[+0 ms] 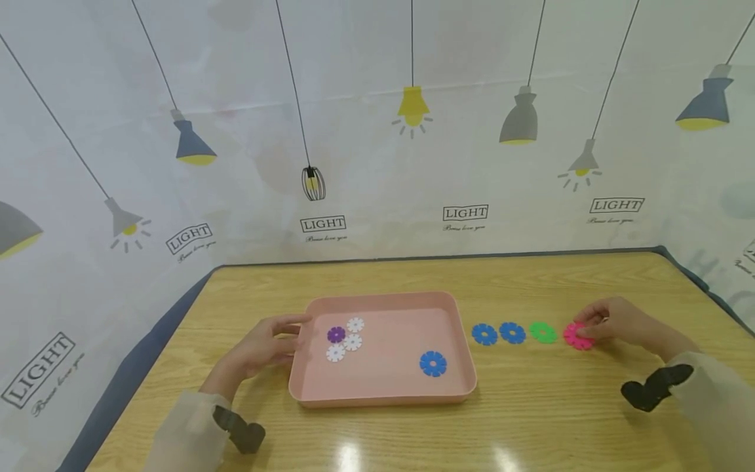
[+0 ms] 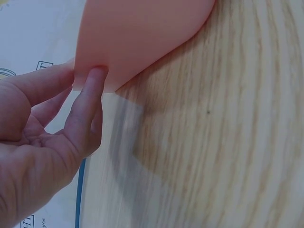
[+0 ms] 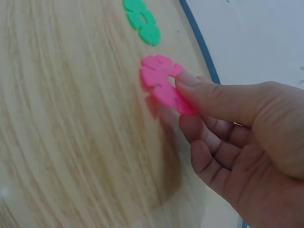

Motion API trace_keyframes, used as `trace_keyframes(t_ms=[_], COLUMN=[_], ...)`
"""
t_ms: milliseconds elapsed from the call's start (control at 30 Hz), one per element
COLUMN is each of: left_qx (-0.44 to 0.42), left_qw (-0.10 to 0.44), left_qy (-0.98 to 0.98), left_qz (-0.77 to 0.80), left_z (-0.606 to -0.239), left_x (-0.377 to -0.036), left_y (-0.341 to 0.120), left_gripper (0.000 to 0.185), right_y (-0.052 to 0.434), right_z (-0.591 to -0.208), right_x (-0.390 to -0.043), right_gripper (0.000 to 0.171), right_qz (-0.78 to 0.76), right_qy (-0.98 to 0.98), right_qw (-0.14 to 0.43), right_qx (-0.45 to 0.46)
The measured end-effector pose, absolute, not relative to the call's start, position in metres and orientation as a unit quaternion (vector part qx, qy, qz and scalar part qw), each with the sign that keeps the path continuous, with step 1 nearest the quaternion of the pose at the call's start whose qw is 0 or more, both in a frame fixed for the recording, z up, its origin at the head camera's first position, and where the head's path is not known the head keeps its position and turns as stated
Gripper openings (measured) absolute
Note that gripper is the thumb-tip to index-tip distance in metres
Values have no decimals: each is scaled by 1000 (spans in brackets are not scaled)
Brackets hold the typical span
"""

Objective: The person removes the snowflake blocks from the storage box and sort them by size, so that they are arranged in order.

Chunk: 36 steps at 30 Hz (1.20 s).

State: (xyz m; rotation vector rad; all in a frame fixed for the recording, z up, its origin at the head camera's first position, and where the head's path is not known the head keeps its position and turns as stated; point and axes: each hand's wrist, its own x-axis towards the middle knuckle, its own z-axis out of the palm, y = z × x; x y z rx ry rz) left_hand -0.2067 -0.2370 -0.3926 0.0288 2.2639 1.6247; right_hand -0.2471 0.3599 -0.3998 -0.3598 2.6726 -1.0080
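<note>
Pinching, head view: right hand point(image 1: 616, 326) holds a pink, flower-shaped flat plastic disc point(image 1: 571, 337) at the right end of a row. Directly left of that grip, near but apart: a green notched plastic disc point(image 1: 535, 333), then two blue notched plastic discs point(image 1: 476, 335). Row axis runs left–right from the grip towards a pink rectangular plastic tray point(image 1: 383, 387). Left hand point(image 1: 265, 341) is at the tray's left wall, far from the row; right hand is nearer. Inside the tray: white discs, one purple, one larger blue.

Left wrist: digits either side of the tray wall, gripping near the rim.

Right wrist: thumb and finger pinch the disc's hand-side edge; disc round, no long axis, tilted, shadow beneath. Can't tell if its far edge touches the table.
</note>
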Motion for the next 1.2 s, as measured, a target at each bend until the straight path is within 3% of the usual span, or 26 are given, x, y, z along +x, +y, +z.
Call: trace_keyframes(t_ms=[933,1200], left_qx=[12,9], left_qw=[173,173], left_qy=[795,793], left_qz=[581,584], left_z=[-395,-396], left_x=[-207,-208], left_y=[-239,-239], left_gripper=[47,47], right_y=[354,328], right_z=[-409,-397], right_x=[-252,-252], right_gripper=[33,26], right_qz=[-325,-319], right_qy=[931,926], right_qw=[120,92], right_qx=[-115,-177])
